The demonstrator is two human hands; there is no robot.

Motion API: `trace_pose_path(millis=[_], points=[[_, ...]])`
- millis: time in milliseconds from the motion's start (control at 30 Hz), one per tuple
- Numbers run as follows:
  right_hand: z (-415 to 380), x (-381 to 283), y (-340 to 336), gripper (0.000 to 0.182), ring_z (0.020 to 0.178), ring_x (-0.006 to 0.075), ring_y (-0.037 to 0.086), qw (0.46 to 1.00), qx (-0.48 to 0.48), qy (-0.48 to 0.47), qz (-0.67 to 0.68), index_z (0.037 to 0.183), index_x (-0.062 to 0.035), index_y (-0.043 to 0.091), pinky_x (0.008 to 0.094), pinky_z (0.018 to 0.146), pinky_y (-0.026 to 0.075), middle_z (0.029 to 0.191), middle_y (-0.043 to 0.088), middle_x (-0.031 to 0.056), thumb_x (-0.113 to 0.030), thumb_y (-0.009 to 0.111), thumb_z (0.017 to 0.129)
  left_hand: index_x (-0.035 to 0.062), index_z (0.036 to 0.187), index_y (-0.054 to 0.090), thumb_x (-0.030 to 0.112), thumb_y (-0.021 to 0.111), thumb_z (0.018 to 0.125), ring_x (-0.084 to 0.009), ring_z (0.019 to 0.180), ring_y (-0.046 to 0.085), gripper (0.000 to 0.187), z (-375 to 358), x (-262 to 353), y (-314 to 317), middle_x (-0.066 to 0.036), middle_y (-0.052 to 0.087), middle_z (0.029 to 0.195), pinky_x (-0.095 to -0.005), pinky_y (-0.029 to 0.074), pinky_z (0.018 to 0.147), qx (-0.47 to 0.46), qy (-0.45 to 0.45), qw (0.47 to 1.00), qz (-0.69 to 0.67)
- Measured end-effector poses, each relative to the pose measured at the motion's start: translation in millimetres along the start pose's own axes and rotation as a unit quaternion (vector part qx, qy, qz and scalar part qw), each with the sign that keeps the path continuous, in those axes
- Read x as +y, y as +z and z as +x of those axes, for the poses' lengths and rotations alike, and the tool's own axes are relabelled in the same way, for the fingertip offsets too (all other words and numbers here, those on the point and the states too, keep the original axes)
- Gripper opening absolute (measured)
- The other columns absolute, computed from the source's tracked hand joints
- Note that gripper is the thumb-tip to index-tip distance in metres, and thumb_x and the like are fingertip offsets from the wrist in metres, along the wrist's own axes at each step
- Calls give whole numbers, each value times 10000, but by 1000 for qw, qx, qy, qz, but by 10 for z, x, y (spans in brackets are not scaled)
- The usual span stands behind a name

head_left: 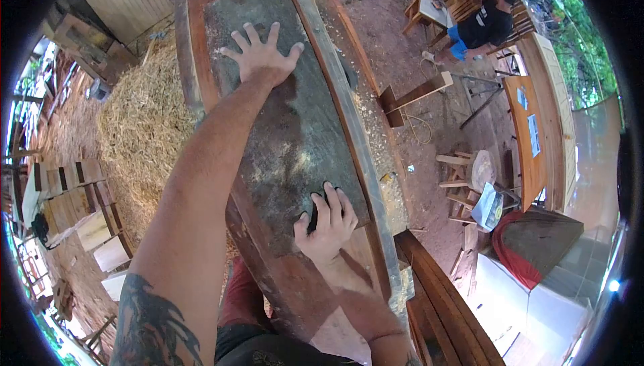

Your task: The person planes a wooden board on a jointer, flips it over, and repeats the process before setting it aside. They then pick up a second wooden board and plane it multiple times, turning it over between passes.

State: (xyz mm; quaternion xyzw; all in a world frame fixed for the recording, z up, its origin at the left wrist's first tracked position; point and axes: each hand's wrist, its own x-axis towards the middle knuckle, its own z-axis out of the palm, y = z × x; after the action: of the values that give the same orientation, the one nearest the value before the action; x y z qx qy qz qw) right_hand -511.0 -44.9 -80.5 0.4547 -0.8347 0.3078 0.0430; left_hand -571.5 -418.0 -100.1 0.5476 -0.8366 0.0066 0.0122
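Fingers (270, 36) splayed flat on rough grey slab (288, 124) — dusty, long, wood-edged.

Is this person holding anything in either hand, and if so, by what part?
The right hand curls around a small dark object, mostly hidden by the fingers. The left hand lies flat, open, on the wooden slab.

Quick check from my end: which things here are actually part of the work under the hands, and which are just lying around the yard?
In hand:
- long reddish-brown wooden slab with a grey weathered face
- left hand, spread flat on the slab
- right hand, gripping a small black object, hard to identify

Lying about:
- straw-coloured shavings pile
- pale wooden stool
- orange wooden table
- seated person in black
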Motion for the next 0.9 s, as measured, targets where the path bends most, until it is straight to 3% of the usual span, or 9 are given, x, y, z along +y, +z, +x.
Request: trace_pose_path(millis=[533,667,900], points=[[582,-149,395,442,1287,373,579,1000,20,-11,-19,1224,-102,706,502,1053,402,1450,658,132,-264,653,816,331,1716,269,888,332,956,-544,1611,114,944,705,-148,58,-240,165,1771,-843,65,1207,7,1,1000,-21],[722,-183,493,453,1296,372,578,1000,15,-11,-21,1229,-102,699,505,1047,405,1465,648,140,-259,652,806,319,1713,275,834,341,988,-545,1612,111,892,839,-172,34,-242,159,1773,-840,70,1208,17,4,999,-27],[962,-278,628,532,1352,460,539,998,14,-6,-64,1360,-71,671,573,1059,425,1508,608,189,-379,675,926,312,1712,298,857,363,962,-557,1607,117,930,1136,-267,162,-254,171,1768,-839,60,1204,47,13,998,-34]])
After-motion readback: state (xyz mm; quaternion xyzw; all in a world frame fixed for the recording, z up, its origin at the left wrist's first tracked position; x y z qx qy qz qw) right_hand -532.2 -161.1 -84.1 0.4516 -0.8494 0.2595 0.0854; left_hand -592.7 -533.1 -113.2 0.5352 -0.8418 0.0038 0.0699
